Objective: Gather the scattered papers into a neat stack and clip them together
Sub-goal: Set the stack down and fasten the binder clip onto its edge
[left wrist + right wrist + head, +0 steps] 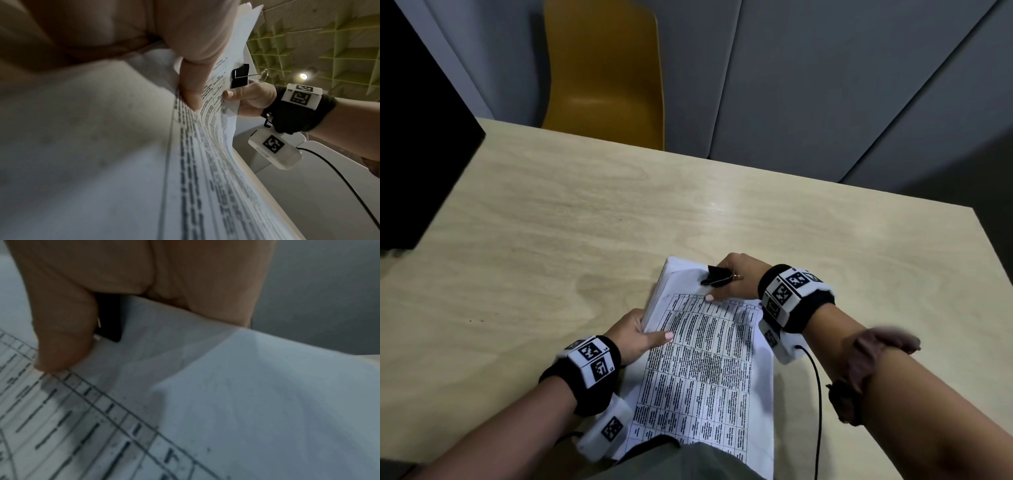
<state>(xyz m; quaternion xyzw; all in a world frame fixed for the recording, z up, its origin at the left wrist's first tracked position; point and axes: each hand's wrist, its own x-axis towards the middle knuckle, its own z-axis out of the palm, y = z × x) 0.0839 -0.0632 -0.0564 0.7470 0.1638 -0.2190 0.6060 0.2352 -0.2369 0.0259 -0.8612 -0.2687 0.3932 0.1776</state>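
A stack of printed papers (705, 370) with a table grid lies on the wooden table (551, 240), its left edge lifted. My left hand (640, 334) grips that edge, thumb (191, 84) on top and fingers underneath. A black binder clip (717, 277) sits at the stack's far edge, its wire handles pointing away from the sheets. My right hand (736, 277) curls round the clip, with the thumb tip pressed on the top sheet. The left wrist view shows the binder clip (239, 78) on the papers (205, 178). The right wrist view shows the binder clip (109, 318) behind my thumb.
A yellow chair (602, 75) stands beyond the table's far edge. A black object (410, 137) fills the left side. A black cable (816, 394) runs from my right wristband toward me. The table's right edge (993, 274) is close.
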